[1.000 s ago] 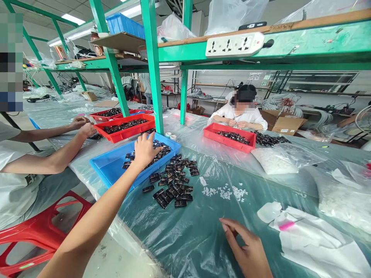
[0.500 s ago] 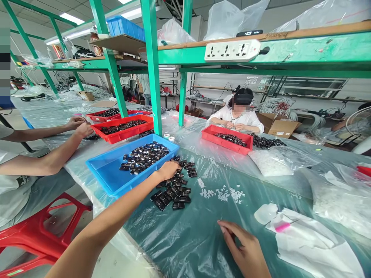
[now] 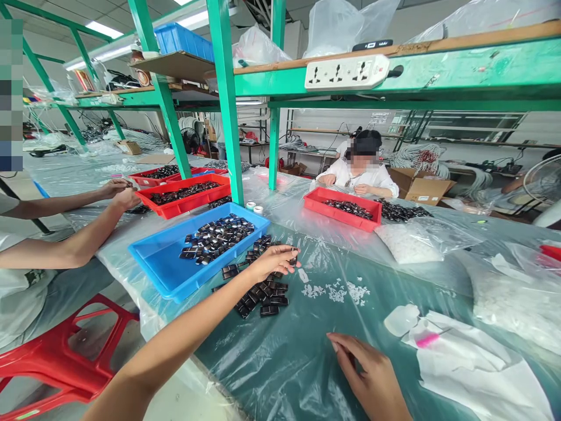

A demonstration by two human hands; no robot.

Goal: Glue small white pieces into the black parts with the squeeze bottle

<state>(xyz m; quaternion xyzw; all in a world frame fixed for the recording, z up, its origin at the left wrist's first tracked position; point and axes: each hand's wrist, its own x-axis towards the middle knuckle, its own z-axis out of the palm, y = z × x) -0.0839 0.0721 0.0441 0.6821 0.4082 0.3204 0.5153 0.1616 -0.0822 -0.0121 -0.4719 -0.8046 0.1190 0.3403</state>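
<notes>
My left hand (image 3: 275,262) is raised just over the right edge of a loose pile of small black rectangular pieces (image 3: 258,295). Between its thumb and fingertips is one black piece (image 3: 294,255). More of the same pieces fill part of a blue tray (image 3: 153,266) left of the pile. My right hand (image 3: 370,374) rests low at the front of the table, thumb and forefinger drawn together; whatever is at their tips, if anything, is too small to make out. Scattered tiny white bits (image 3: 336,292) lie between my two hands, with a larger white piece (image 3: 303,275) beside them.
A co-worker across the table sits behind a red tray (image 3: 315,204); another person's hands (image 3: 120,193) are at the left near a red tray (image 3: 166,209). A green post (image 3: 230,146) stands behind the blue tray. White paper (image 3: 477,362) and plastic bags (image 3: 412,242) lie right.
My left hand has lifted from the pile and moved right, now with a black piece in its fingertips. My right hand stays put. The co-worker's hands opposite have moved apart.
</notes>
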